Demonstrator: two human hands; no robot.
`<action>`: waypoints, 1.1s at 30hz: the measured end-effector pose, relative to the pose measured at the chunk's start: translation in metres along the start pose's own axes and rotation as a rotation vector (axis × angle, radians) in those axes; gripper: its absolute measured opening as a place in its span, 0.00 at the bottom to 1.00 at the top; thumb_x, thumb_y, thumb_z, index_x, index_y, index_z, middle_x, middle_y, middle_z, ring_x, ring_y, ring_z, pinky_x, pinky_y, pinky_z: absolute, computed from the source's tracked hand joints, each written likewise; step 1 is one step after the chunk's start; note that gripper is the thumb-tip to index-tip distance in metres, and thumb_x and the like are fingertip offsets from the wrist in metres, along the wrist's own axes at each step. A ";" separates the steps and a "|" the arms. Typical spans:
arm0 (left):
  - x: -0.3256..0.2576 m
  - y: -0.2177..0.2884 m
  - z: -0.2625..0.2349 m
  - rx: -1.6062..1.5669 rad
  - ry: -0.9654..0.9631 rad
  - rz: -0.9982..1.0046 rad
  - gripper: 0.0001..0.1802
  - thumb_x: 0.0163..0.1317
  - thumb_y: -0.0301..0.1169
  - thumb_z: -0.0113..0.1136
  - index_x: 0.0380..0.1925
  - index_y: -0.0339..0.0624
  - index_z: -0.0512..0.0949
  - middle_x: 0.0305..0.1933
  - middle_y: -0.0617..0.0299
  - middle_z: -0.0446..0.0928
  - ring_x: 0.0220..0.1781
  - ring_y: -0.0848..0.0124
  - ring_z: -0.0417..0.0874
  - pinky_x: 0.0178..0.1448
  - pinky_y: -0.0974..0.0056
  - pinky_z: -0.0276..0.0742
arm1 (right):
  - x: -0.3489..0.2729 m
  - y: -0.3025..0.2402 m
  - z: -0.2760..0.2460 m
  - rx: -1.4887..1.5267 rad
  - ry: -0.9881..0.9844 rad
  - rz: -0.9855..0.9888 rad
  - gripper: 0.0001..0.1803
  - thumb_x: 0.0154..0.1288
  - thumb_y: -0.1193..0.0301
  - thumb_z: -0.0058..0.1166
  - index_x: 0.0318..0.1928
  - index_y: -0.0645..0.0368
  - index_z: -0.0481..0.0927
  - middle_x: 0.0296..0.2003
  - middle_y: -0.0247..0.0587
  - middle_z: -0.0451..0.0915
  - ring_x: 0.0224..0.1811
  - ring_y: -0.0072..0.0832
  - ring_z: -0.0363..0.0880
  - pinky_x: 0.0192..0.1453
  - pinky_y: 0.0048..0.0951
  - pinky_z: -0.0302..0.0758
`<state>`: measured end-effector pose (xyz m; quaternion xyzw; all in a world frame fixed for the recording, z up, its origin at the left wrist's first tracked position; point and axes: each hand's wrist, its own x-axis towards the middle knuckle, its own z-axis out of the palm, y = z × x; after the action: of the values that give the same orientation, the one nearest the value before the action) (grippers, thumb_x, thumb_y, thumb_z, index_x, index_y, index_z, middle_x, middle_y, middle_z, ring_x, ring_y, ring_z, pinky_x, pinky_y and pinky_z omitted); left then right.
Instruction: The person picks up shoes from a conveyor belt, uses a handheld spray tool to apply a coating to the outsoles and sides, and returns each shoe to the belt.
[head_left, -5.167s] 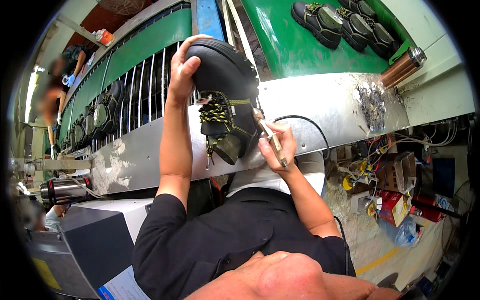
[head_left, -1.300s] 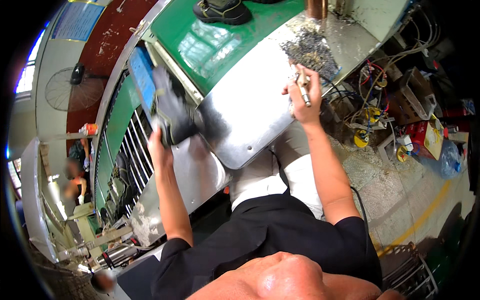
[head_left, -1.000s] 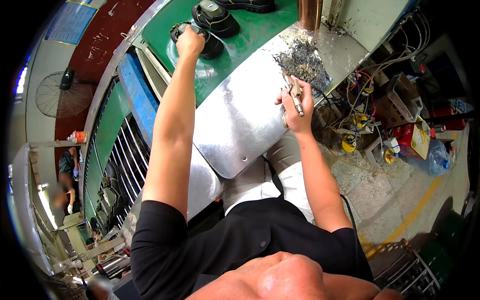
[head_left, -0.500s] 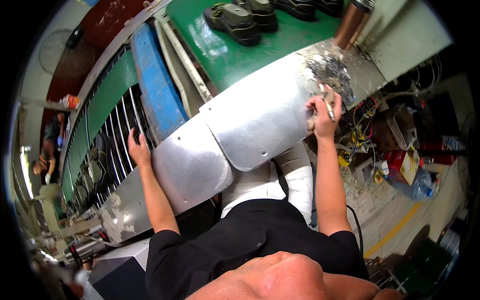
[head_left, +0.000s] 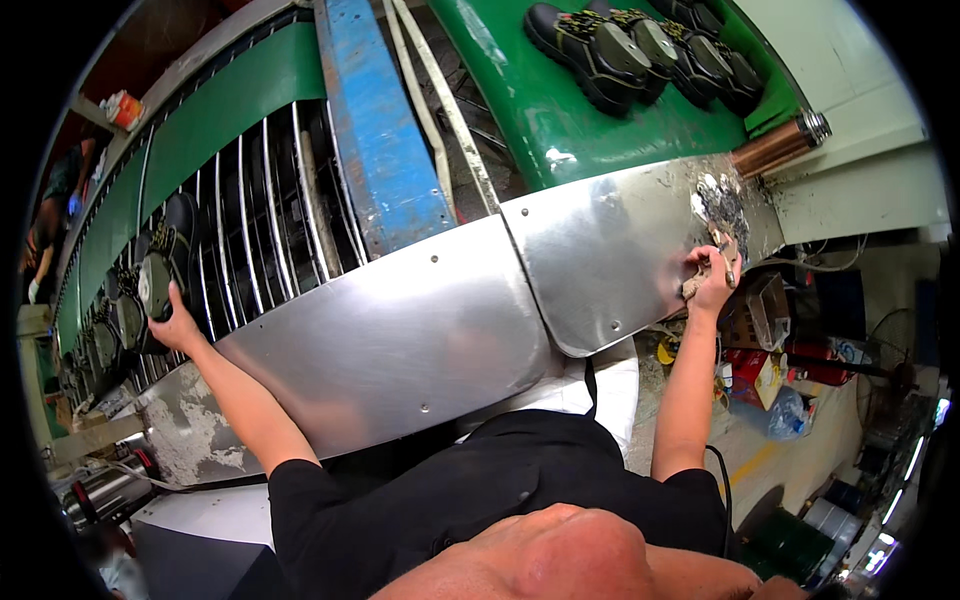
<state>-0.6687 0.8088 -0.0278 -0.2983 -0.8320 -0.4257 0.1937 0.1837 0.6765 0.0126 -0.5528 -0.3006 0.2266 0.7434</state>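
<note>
Black shoe (head_left: pixel 176 243) lies on metal bars (head_left: pixel 279 215), far left of head view. Left hand (head_left: pixel 178 328) touches its near end; cannot tell if clamped. Right hand (head_left: pixel 712 287), well apart, grips small metal tool (head_left: pixel 729 262) above steel plate (head_left: pixel 610 235).

Your left hand (head_left: pixel 176 328) touches a black shoe (head_left: pixel 155 287) among the metal bars (head_left: pixel 312 195) on your left, while your right hand (head_left: pixel 711 288) grips a small metal tool (head_left: pixel 728 264) over the far right part of the silver worktop (head_left: pixel 400 320). Beyond the worktop, more black shoes (head_left: pixel 592 58) sit on a green surface (head_left: pixel 590 155), near a copper-coloured cylinder (head_left: pixel 770 150).
</note>
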 end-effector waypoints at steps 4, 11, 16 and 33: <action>-0.009 0.022 0.001 -0.068 -0.220 0.094 0.44 0.44 0.56 0.75 0.54 0.33 0.76 0.55 0.47 0.79 0.56 0.54 0.80 0.58 0.55 0.73 | 0.000 0.001 -0.002 0.002 0.017 0.007 0.19 0.64 0.76 0.50 0.54 0.66 0.64 0.26 0.41 0.74 0.27 0.30 0.74 0.35 0.32 0.76; 0.002 0.024 -0.005 -1.062 -0.076 -0.684 0.25 0.57 0.41 0.65 0.46 0.29 0.80 0.49 0.50 0.81 0.45 0.55 0.83 0.53 0.56 0.81 | 0.000 0.001 0.002 0.029 0.020 0.001 0.19 0.62 0.76 0.52 0.53 0.66 0.67 0.26 0.40 0.74 0.26 0.29 0.74 0.33 0.31 0.75; -0.030 0.085 -0.026 -1.445 -0.584 -0.606 0.31 0.64 0.47 0.47 0.57 0.33 0.74 0.56 0.50 0.77 0.56 0.52 0.79 0.61 0.51 0.76 | -0.001 0.006 -0.001 0.022 0.017 -0.026 0.21 0.63 0.75 0.51 0.56 0.66 0.66 0.25 0.40 0.76 0.24 0.27 0.74 0.30 0.28 0.74; -0.223 0.239 -0.160 -0.906 -1.555 0.272 0.47 0.57 0.71 0.50 0.53 0.34 0.75 0.50 0.58 0.78 0.51 0.69 0.81 0.44 0.68 0.79 | -0.005 0.001 -0.015 0.078 -0.048 -0.047 0.22 0.64 0.76 0.50 0.57 0.71 0.65 0.29 0.41 0.78 0.28 0.26 0.78 0.37 0.27 0.78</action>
<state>-0.3332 0.7125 0.0756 -0.6445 -0.4387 -0.3644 -0.5093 0.1902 0.6633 0.0079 -0.5105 -0.3221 0.2339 0.7622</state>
